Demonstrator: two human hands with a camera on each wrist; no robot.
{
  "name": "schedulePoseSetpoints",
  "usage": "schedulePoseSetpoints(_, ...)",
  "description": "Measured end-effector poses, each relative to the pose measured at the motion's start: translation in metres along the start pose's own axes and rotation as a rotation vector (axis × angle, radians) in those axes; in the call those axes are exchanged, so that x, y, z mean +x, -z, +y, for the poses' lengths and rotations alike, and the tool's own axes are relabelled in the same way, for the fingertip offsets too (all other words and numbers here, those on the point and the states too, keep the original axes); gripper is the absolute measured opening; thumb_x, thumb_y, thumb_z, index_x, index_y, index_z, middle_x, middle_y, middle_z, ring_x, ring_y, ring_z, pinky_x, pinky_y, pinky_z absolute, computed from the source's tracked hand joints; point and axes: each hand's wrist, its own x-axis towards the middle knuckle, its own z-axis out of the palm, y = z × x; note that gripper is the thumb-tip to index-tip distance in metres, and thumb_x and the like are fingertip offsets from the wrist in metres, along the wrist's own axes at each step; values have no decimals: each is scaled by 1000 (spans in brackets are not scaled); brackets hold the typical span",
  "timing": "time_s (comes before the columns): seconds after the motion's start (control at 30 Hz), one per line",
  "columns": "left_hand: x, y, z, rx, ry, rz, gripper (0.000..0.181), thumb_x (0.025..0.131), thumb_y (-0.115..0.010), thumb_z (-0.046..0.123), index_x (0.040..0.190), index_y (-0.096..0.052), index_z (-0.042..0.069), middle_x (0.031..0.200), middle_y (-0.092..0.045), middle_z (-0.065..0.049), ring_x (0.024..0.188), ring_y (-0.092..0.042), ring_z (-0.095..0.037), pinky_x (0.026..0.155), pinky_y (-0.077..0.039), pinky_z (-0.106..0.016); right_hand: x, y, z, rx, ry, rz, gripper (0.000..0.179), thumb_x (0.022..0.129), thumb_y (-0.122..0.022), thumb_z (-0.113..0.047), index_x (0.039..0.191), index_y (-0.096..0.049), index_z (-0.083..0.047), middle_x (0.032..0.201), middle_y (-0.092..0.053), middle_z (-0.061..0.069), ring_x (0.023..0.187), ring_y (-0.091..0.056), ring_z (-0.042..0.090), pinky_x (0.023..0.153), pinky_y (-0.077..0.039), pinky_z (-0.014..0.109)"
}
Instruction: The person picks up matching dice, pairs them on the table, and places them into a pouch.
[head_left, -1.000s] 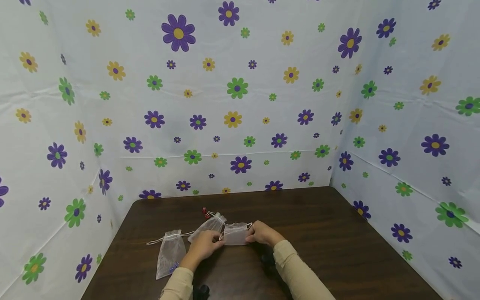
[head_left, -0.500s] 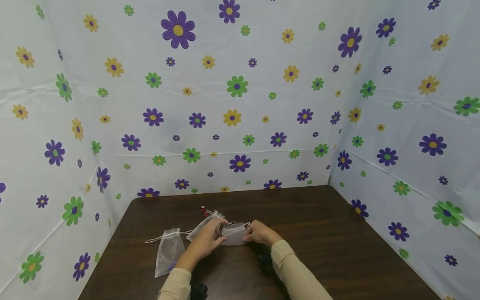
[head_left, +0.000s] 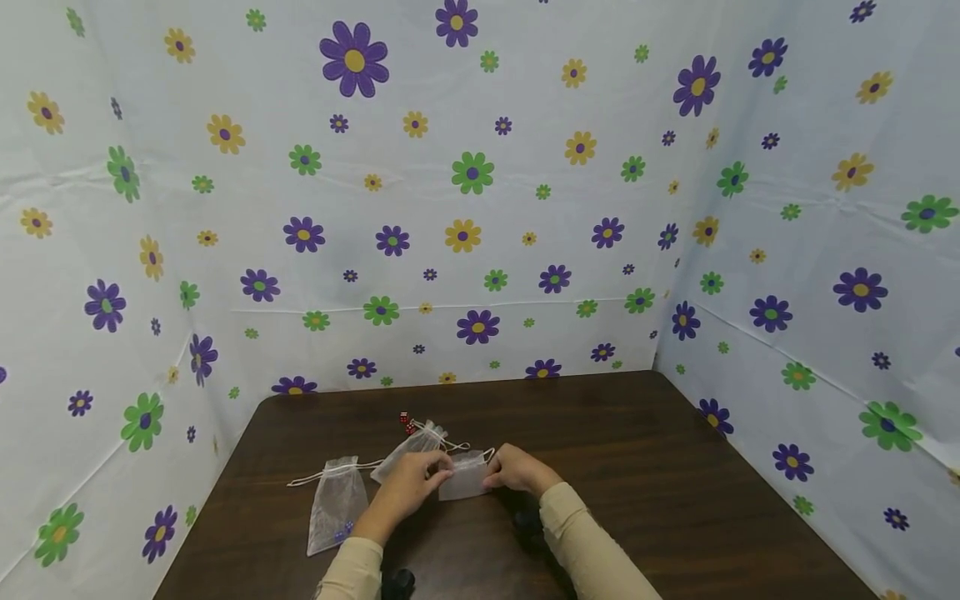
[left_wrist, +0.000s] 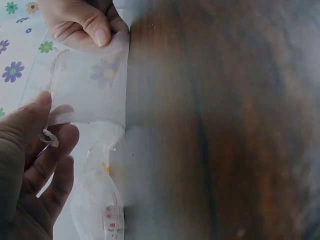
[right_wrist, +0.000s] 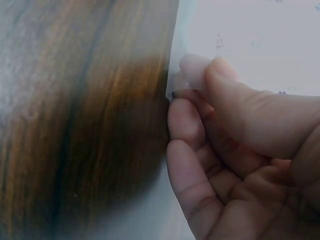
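A small sheer white drawstring pouch [head_left: 462,477] is stretched between my two hands above the table. My left hand [head_left: 411,485] pinches its left edge between thumb and fingers, near the drawstring [left_wrist: 49,137] in the left wrist view. The right hand [head_left: 522,468] grips the opposite edge; in the right wrist view, the thumb [right_wrist: 235,100] and index finger hold a corner of the sheer cloth. Just behind my left hand lies a second sheer pouch [head_left: 397,461], with red dice [head_left: 406,422] by its drawstring end. A third pouch [head_left: 337,500], farther left, has blue dice [head_left: 344,531] inside.
All of this is on a dark brown wooden table [head_left: 637,467]. A white flower-print cloth [head_left: 480,250] hangs behind it and along both sides. Dark wrist devices [head_left: 397,583] sit below my sleeves.
My left fingers shift from the pouch's lower left side to its upper left edge. The pouch moves slightly down and tilts, while the right hand keeps its grip.
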Motion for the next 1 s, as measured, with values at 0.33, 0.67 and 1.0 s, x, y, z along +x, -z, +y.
schedulePoseSetpoints(0.33,0,1,-4,-48,-28,3,7,89,-78,10,88,-73,15,86,-73,5,75,-62,-4,67,-53,-26,0,-1,3,28,77,-27,9,86,-79,-4,78,-79,0,70,-67,-2,61,-46,6,56,-38,20)
schedulePoseSetpoints(0.67,0,4,-2,-12,-64,-20,6,89,-77,11,89,-73,16,87,-74,4,77,-63,-4,69,-54,-29,2,11,13,28,109,-116,4,89,-77,-7,92,-74,-7,87,-66,-6,78,-55,9,73,-50,27)
schedulePoseSetpoints(1.0,-3,9,-1,-45,-93,-43,7,88,-78,8,88,-72,13,85,-73,4,75,-60,-1,68,-53,-26,20,29,9,37,136,-46,14,94,-63,10,95,-71,0,87,-70,5,78,-64,17,71,-55,32)
